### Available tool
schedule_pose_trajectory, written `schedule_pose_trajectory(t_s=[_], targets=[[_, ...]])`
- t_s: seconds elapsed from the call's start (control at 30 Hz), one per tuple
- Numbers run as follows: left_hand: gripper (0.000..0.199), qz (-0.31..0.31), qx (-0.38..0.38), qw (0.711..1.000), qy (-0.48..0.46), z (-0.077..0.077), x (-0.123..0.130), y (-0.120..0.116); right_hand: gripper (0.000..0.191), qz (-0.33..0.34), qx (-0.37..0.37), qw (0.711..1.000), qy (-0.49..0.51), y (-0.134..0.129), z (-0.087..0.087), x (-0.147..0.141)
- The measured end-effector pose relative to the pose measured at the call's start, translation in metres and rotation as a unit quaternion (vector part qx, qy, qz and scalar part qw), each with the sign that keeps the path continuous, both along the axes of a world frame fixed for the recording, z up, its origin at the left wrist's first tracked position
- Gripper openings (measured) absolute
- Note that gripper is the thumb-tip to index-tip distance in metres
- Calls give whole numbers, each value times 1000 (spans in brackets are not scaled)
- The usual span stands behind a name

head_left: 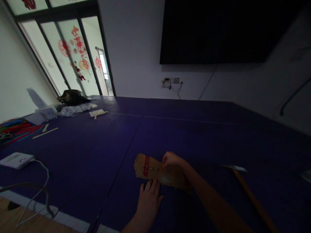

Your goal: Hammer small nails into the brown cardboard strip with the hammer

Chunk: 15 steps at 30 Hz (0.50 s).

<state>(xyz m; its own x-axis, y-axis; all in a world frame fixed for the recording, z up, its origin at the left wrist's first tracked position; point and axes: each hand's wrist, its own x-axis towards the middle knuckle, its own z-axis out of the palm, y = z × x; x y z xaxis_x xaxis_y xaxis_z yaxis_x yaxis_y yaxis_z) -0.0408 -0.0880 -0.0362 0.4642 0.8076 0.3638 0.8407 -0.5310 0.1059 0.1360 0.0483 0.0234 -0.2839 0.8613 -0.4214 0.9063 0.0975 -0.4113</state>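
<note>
A brown piece of paper or card [151, 167] with a red printed band lies on the dark blue table [97, 142], and small bits are scattered over its middle. My left hand [148, 195] rests at the near edge of it, fingers spread, fingertips touching the edge. Above its middle, my right hand [171, 159] has its fingers pinched together at the small bits; what is between them is too small to make out. The right forearm crosses over the right part of the paper.
A hammer [252, 195] with a wooden handle lies to the right. A white device [17, 160] with a cable sits at the left. Coloured strips [21, 129], a patterned plastic bag [76, 109] and a dark bag [72, 97] are at the far left.
</note>
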Motion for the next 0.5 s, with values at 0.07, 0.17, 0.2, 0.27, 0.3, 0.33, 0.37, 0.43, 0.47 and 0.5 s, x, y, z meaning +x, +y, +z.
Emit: schedule_pose_trajectory(t_s=[0.07, 0.17, 0.2, 0.27, 0.3, 0.33, 0.37, 0.43, 0.47, 0.5], targets=[[38, -2, 4, 1000, 5, 0, 0, -1, 18, -8, -5, 1000, -4, -1, 0, 0], [40, -7, 4, 1000, 12, 0, -3, -2, 18, -33, -7, 999, -9, -7, -2, 0], [42, -9, 4, 1000, 14, 0, -4, -2, 19, -45, -7, 999, -12, -10, -3, 1], [44, -22, 6, 1000, 17, 0, -6, -1, 19, -75, -4, 997, -17, -18, -7, 3], [45, -32, 7, 999, 18, 1, -7, 1, 19, -93, 1, 996, -19, -23, -9, 3], [44, -41, 7, 999, 18, 2, -9, 3, 20, -111, 9, 994, -20, -29, -11, 4], [44, -53, 5, 998, 16, 4, -10, 5, 20, -129, 19, 991, -21, -35, -13, 5], [41, -82, -4, 997, 13, 8, -13, 11, 21, -162, 47, 985, -21, -47, -16, 5], [41, -99, -10, 995, 11, 11, -15, 14, 20, -176, 62, 982, -21, -53, -18, 5], [41, -116, -17, 993, 9, 14, -18, 16, 20, -189, 76, 979, -22, -58, -19, 4]])
